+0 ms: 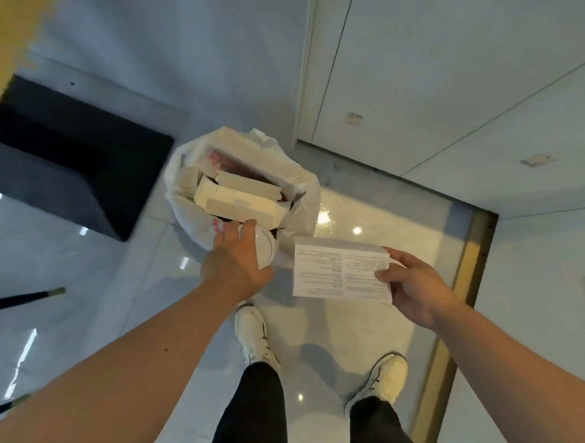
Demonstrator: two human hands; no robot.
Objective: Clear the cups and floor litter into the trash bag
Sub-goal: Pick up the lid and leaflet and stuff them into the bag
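A white trash bag (302, 183) stands open on the glossy floor in front of me, stuffed with pale cardboard boxes (239, 200) and red-printed packaging. My left hand (235, 261) grips a white cup (265, 248) from above, right at the bag's near rim. To the right, a folded sheet of printed paper (334, 270) is held by its right edge in my right hand (413, 286), just off the bag's near-right side.
A dark block-shaped piece of furniture (60, 155) stands at left. Two thin dark legs (24, 298) poke in from the left edge. White cabinet doors (412, 79) line the right, with a brass-coloured floor strip (470, 269). My white shoes (254, 335) are below.
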